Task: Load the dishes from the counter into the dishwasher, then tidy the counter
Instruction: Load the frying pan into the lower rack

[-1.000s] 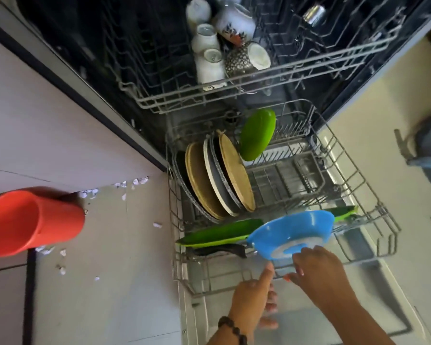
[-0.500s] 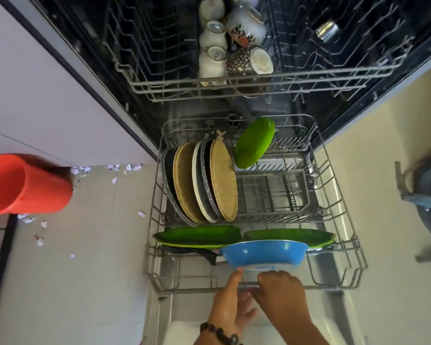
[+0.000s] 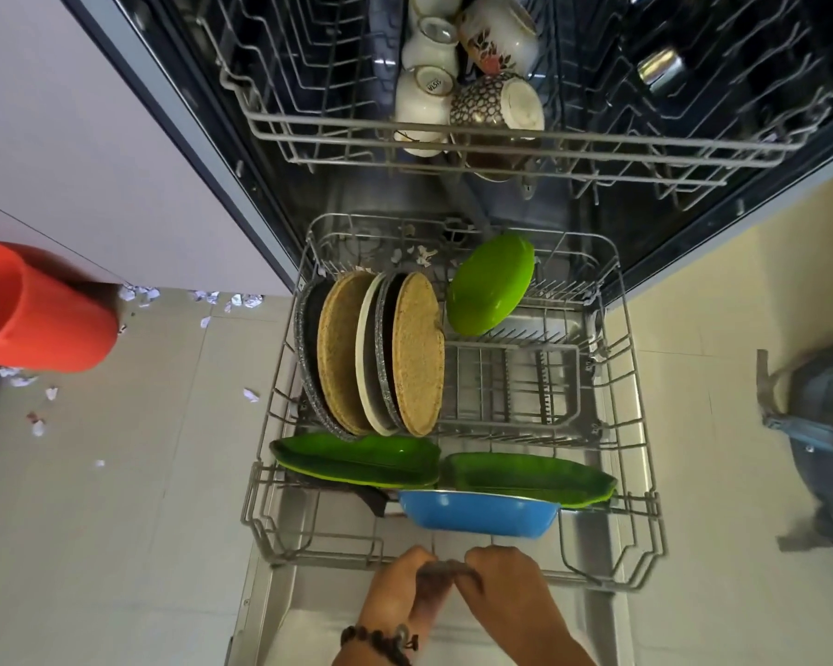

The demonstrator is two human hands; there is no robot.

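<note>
The blue bowl (image 3: 477, 514) stood on edge at the front of the lower rack (image 3: 645, 535), before two green leaf plates (image 3: 357, 459). I saw my left hand (image 3: 400, 586) and right hand (image 3: 506, 586) both curled round the rack's front rail.

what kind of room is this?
Most likely a home kitchen. An open dishwasher fills the view: its lower rack holds plates and a blue bowl, the upper rack holds mugs. Both hands grip the lower rack's front rail.
</note>
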